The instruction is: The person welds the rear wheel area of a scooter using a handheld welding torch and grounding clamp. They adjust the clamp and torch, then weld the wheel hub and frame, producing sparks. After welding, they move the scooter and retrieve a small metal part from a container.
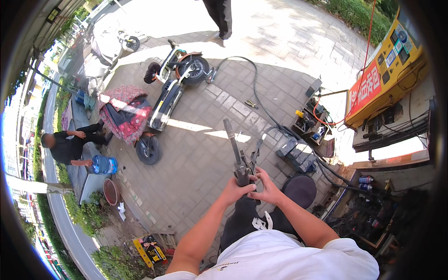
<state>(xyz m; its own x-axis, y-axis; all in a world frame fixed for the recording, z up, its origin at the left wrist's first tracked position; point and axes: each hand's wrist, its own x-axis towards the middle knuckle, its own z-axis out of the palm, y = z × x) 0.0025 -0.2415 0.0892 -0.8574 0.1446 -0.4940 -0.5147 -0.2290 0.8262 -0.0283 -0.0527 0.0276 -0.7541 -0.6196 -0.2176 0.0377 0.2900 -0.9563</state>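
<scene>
In front of my lap I hold a dark metal fork-like part (241, 169). Its long tube points away from me, and a shorter, thinner piece stands beside it on the right. My left hand (237, 189) is closed round its near end from the left. From the right, my right hand (267, 187) grips the same end, its fingers meeting the left hand's. The grips hide the near end, so its exact shape cannot be made out.
Ahead to the left is an electric scooter (164, 108) with a patterned cover (126, 114). Pliers (251, 104) and a hose (254, 74) lie on the paving. Rightward are a toolbox (311, 122), a round stool (300, 191) and a yellow cabinet (389, 70). A person (67, 148) sits far left.
</scene>
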